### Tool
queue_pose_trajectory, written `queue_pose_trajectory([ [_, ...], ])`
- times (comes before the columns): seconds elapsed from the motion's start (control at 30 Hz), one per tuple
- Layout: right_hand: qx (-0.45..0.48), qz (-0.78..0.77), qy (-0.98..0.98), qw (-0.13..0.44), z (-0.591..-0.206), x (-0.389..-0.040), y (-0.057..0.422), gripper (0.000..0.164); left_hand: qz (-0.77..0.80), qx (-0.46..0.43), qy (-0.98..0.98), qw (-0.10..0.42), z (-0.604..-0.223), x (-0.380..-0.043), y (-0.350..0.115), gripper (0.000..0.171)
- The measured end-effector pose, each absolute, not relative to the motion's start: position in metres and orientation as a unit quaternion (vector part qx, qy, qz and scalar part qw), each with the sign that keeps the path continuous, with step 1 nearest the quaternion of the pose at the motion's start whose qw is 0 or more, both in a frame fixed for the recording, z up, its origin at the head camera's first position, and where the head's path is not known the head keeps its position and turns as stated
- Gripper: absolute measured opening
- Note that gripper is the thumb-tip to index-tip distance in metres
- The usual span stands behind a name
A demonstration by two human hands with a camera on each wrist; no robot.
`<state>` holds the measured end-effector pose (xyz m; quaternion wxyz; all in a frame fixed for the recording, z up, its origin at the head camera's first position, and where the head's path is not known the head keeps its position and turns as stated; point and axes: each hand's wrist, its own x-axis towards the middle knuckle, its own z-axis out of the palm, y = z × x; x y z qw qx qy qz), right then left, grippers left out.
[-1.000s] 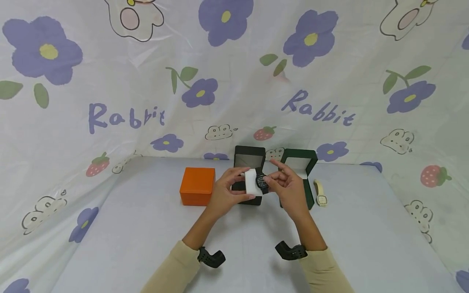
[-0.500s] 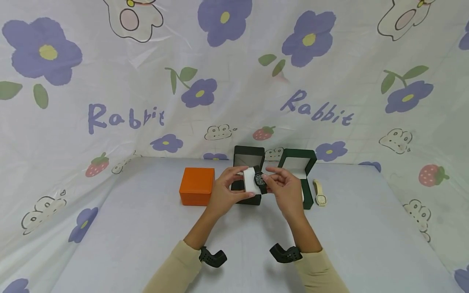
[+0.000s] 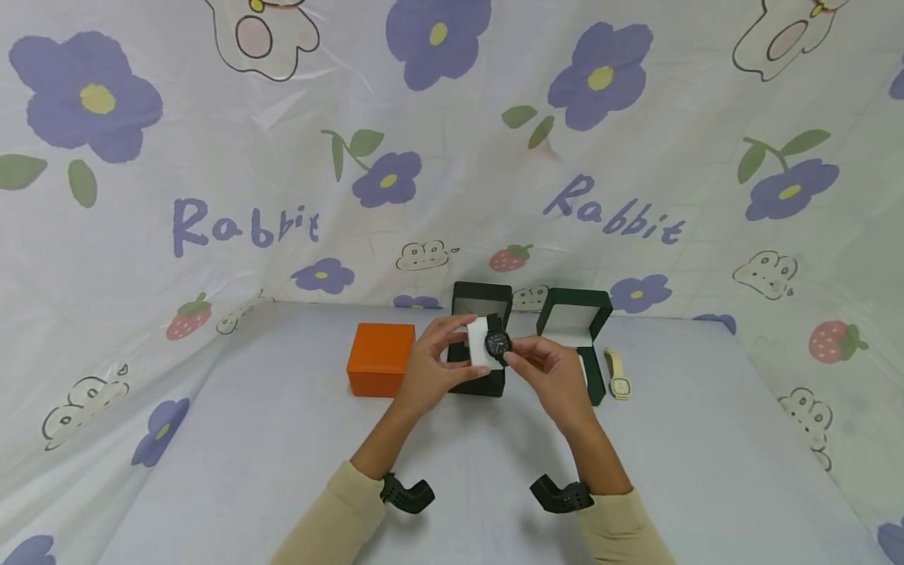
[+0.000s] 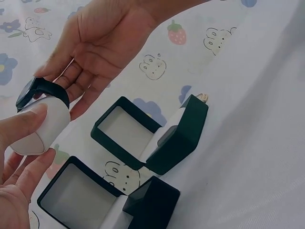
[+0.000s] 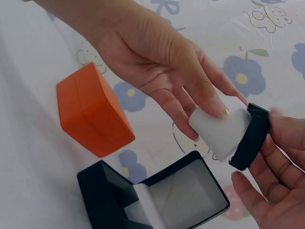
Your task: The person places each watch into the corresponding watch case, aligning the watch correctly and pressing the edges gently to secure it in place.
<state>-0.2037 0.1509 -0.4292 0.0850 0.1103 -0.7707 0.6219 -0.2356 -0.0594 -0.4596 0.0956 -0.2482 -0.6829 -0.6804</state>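
My left hand [image 3: 427, 369] grips a white watch cushion [image 3: 478, 344], thumb on one side and fingers on the other. A black wristwatch [image 3: 497, 343] with a dark strap sits round the cushion's right end, its dial turned up. The right hand [image 3: 558, 375] pinches the watch at its right edge between thumb and fingers. In the right wrist view the strap [image 5: 253, 139] loops at the end of the cushion [image 5: 217, 131]. Both hands are raised in front of an open black watch box [image 3: 482, 287], hiding part of it.
An orange box [image 3: 381, 357], lid down, stands left of the black one. To the right is an open dark green watch box [image 3: 600, 315], partly behind the right hand. Beside it lies a gold watch [image 3: 619, 384]. A patterned cloth [image 3: 452, 196] hangs behind the table.
The watch has moved left, further over the cushion. My right index finger, raised a second ago, has come down beside the watch. Cushion and watch are slightly higher.
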Motion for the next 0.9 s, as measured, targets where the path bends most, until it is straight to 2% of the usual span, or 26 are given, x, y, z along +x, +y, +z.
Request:
queue_pose_trajectory([
  [0.07, 0.133, 0.611, -0.776, 0.085, -0.4296, -0.2033, 0.1522, 0.017, -0.683, -0.247, -0.681, 0.093, -0.4596, -0.2355, -0.0603, 0.071],
  [0.3, 0.165, 0.558, -0.802, 0.138, -0.4301, -0.2039, 0.1511, 0.016, -0.685, -0.242, -0.681, 0.091, -0.4590, -0.2342, -0.0619, 0.071],
  [0.6, 0.158, 0.541, -0.807, 0.176, -0.4314, -0.2022, 0.1454, 0.006, -0.692, -0.247, -0.672, 0.096, -0.4559, -0.2353, -0.0637, 0.069],
  [0.9, 0.173, 0.533, -0.807, 0.184, -0.4335, -0.2010, 0.1427, 0.006, -0.687, -0.250, -0.676, 0.099, -0.4562, -0.2326, -0.0678, 0.071],
])
